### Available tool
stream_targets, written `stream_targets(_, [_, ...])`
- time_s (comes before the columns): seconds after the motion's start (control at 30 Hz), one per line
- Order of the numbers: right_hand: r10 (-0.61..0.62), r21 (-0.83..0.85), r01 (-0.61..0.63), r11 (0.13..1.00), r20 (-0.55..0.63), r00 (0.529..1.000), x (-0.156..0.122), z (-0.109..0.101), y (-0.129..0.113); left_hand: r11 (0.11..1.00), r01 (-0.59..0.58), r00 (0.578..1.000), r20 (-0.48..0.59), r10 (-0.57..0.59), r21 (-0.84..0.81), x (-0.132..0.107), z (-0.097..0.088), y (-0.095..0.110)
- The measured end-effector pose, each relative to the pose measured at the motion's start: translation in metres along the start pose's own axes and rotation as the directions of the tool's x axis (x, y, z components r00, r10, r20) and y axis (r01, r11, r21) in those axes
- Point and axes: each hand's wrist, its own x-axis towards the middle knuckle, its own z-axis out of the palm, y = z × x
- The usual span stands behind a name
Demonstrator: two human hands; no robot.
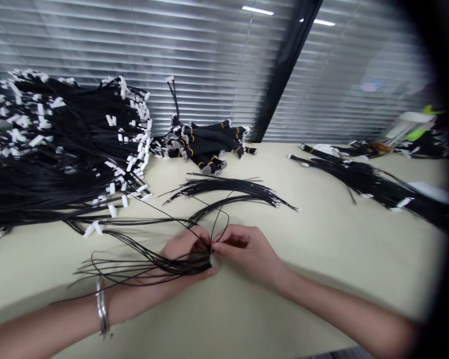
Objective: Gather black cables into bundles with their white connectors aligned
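Observation:
My left hand (185, 249) is closed around a bunch of thin black wires (149, 264), whose loose ends fan out to the left over my wrist. At the bunch's right end, by my left thumb, a small pale part shows, too small to name. Thumb and forefinger of my right hand (243, 249) pinch a single black wire that loops up and over at that same end. Just beyond both hands lies a loose pile of cut black wires (228, 187) with bare metal tips.
A big heap of black cables with white connectors (71, 139) fills the left. Banded wire bundles (209, 139) lie at the back by the window blinds (209, 60). More black cables (359, 179) and a clear container (407, 127) stand on the right of the pale table (322, 239).

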Motion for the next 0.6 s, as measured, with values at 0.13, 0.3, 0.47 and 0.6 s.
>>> stream_targets(0.13, [-0.017, -0.046, 0.017, 0.999, -0.016, 1.000, -0.0013, 0.0023, 0.0006, 1.000, 0.016, 0.998, 0.064, -0.016, -0.004, -0.0007, -0.0061, 0.0097])
stream_targets(0.3, [-0.060, -0.127, 0.055, 0.990, -0.032, 0.998, -0.0018, 0.0006, 0.0020, 1.000, 0.013, 0.997, 0.075, -0.011, -0.017, -0.0008, -0.0068, 0.0107])
stream_targets(0.47, [-0.076, -0.124, 0.075, 0.989, -0.003, 0.997, -0.0018, -0.0007, 0.0002, 0.999, 0.028, 0.996, 0.081, -0.026, -0.023, -0.0005, -0.0059, 0.0100])
stream_targets(0.6, [-0.112, -0.204, 0.110, 0.973, 0.002, 0.994, -0.0026, -0.0006, -0.0031, 1.000, 0.001, 1.000, 0.020, -0.001, -0.015, 0.0008, -0.0023, 0.0058])
